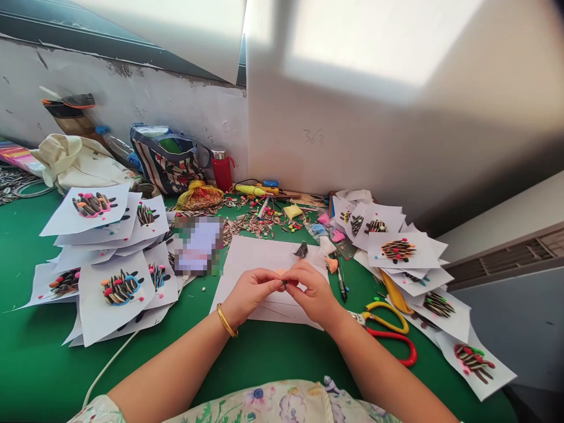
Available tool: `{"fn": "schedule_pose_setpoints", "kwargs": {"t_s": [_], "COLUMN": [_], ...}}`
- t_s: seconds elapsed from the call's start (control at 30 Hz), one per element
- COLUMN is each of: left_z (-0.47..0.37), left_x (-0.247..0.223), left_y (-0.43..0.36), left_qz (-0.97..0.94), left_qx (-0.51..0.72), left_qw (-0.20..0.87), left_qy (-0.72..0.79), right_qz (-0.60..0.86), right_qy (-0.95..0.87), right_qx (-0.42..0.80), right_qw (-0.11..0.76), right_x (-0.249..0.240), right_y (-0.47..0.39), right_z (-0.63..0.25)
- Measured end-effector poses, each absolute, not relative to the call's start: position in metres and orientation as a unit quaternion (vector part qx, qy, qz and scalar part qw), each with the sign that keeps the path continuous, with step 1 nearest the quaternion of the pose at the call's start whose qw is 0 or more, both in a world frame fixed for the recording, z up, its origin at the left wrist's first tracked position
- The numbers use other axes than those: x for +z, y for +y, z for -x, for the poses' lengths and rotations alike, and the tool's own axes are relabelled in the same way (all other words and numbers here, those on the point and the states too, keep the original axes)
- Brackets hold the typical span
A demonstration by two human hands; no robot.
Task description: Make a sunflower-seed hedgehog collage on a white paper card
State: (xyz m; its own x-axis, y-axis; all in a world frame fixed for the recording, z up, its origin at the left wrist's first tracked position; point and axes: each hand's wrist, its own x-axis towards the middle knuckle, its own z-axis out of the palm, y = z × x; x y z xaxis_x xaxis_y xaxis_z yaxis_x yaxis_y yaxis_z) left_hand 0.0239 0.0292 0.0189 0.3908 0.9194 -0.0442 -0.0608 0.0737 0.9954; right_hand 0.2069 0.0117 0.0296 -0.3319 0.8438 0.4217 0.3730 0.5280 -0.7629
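My left hand (254, 292) and my right hand (312, 289) meet over a sheet of white paper (249, 254). Both are closed, thumbs and fingertips pinching a tiny dark lump of modelling clay (284, 283) between them; the fingers cover most of it. Just beyond my right hand, a larger black clay lump (301, 251) rests on the paper. White clay (326, 245) and orange clay (332, 264) lie by the sheet's right edge. A black pen (342, 282) is on the green table beside them.
Scissors (392, 318) with yellow and red handles lie right of my forearm. Cards with seed-and-clay hedgehogs are piled left (90, 294) and right (379, 241). Behind the paper are scattered sunflower seeds (247, 226), a blurred-out phone (200, 247) and a red flask (221, 170).
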Motion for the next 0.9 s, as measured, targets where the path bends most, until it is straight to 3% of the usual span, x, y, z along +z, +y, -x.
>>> {"fn": "schedule_pose_setpoints", "kwargs": {"t_s": [0.17, 0.3, 0.4, 0.57, 0.9], "left_z": [-0.019, -0.011, -0.009, -0.012, -0.014], "left_x": [0.019, 0.007, -0.001, -0.007, -0.004], "left_y": [0.033, 0.045, 0.051, 0.048, 0.041], "left_qz": [-0.625, -0.756, -0.842, -0.883, -0.864], "left_qx": [0.390, 0.374, 0.289, 0.197, 0.213], "left_qw": [0.544, 0.308, 0.222, 0.158, 0.103], "left_qy": [0.402, 0.440, 0.398, 0.395, 0.445], "right_qz": [0.442, 0.521, 0.564, 0.567, 0.559], "right_qy": [-0.776, -0.766, -0.758, -0.775, -0.758], "right_qx": [0.220, 0.178, 0.164, 0.118, 0.177], "right_qw": [0.393, 0.332, 0.285, 0.252, 0.285], "right_x": [0.030, 0.017, 0.006, -0.002, -0.011], "right_y": [0.017, 0.024, 0.028, 0.030, 0.031], "right_z": [-0.221, -0.238, -0.245, -0.244, -0.238]}}
